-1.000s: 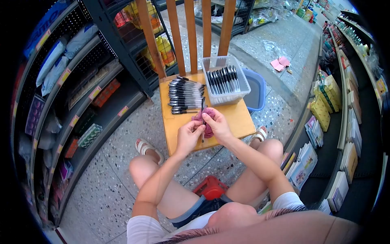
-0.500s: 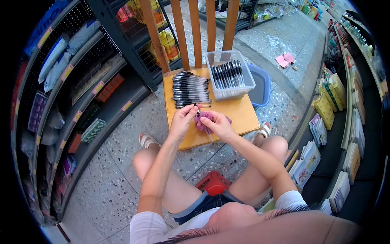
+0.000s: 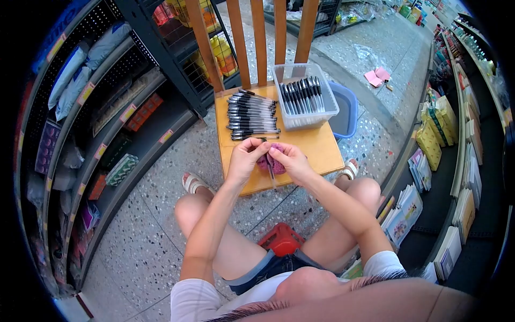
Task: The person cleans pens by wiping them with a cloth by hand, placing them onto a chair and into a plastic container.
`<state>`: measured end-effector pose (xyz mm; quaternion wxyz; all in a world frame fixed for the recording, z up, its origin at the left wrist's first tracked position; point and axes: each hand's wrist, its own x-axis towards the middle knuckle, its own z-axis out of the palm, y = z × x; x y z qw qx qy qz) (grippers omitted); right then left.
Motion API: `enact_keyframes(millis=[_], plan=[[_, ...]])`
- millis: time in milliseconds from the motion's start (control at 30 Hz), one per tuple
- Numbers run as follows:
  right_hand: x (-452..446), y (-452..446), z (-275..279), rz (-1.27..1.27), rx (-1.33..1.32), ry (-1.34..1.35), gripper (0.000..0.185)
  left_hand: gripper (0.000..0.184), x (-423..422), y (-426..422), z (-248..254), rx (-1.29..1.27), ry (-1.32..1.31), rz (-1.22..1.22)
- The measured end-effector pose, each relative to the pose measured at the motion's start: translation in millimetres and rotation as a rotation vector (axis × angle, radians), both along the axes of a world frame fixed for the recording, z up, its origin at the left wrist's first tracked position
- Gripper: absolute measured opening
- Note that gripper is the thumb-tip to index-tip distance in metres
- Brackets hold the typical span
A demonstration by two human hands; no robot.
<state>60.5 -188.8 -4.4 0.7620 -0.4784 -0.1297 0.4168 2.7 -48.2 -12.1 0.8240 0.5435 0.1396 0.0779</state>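
The left hand (image 3: 245, 162) pinches a pen (image 3: 271, 172) near its far end; the right hand (image 3: 293, 162) holds a cloth (image 3: 279, 167) against it, over the chair (image 3: 319, 151). Wiping seems in hand; another stroke would call for a steady left pinch.

1. No full word or number can be read.
2. On the blue pack (image 3: 61, 22), far left, pale letters are partly seen.
3. Along the left shelves (image 3: 162, 121), price tags (image 3: 128, 112) are mounted; their print is too small.
4. On the right, books (image 3: 403, 219) are printed, but illegibly.
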Motion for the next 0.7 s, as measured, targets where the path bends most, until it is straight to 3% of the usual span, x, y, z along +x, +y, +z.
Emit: enact_keyframes(millis=[433, 700], plan=[[0.9, 3.5, -13.0, 0.124, -0.058, -0.271, 0.020, 0.004, -1.4, 8.7, -0.6, -0.115, 0.000, 0.130], [-1.3, 0.6, -5.8, 0.163, -0.094, -0.265, 0.020, 0.015, 0.2, 16.7, -1.4, -0.091, -0.046, 0.136]])
